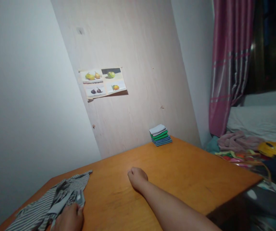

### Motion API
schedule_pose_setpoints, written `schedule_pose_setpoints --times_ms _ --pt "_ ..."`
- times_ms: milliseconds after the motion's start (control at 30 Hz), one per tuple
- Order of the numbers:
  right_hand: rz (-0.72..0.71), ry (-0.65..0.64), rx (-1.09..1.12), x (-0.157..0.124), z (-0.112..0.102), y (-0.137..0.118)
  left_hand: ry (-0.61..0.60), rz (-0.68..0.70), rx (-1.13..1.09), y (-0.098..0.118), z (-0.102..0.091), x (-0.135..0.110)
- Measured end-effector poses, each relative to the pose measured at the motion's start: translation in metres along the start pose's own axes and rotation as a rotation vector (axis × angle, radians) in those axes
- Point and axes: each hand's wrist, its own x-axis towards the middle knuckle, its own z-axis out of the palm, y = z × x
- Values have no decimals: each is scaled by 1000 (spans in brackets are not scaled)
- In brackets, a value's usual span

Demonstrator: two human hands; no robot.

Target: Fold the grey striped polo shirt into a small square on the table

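Observation:
A grey-and-white striped garment [38, 205] lies rumpled along the left side of the wooden table [176, 173]. It has a plain grey band with a small pale label. My left hand [69, 218] is at the garment's near edge, its fingers closed on the fabric; the lower part of the hand is cut off by the frame. My right hand [138, 178] is closed in a fist over the middle of the table, apart from the garment, and no object shows in it.
At the table's far edge, by the wall, stands a stack of folded cloths [160, 135] in white, green and blue. A fruit picture sheet [105, 82] hangs on the wall. Beyond the right edge are a pink curtain [231, 64] and a heap of fabrics [240, 141].

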Motion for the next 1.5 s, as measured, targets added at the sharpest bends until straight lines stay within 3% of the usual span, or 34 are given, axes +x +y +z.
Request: schedule_pose_setpoints --times_ms 133,233,367,433,567,667,767,933,1067,1167,1233,1400,1500 --pt "-1 -32 -37 -1 0 -2 -47 113 2 45 -5 -43" --pt "-13 -51 -56 -2 -1 -2 -50 254 -137 76 -11 -75" --pt "-42 -66 -79 -3 -3 -1 -107 324 -295 94 -17 -96" --pt "-60 -72 -92 -5 -4 1 -94 296 -339 93 -18 -95" --pt "-97 -92 -117 -7 -5 4 113 93 -240 88 -18 -89" --pt "-135 -113 -129 -9 -4 6 89 -22 -100 92 -18 -89" --pt "-178 -126 -128 -11 -3 6 9 27 -73 98 -19 -92" --pt "-275 -157 -91 -19 -2 4 31 197 -178 102 -26 -103" --pt "-337 -177 -55 -21 -1 4 -1 397 -384 108 -30 -119" --pt "-373 -173 -8 -19 0 8 -89 426 -608 111 -33 -126" --pt "-407 -166 18 -18 2 11 -76 382 -728 108 -36 -122" --pt "-604 -237 -61 -24 3 9 242 68 -649 76 -44 -85" --pt "-674 -293 -171 -28 3 4 228 -40 -618 54 -36 -66"
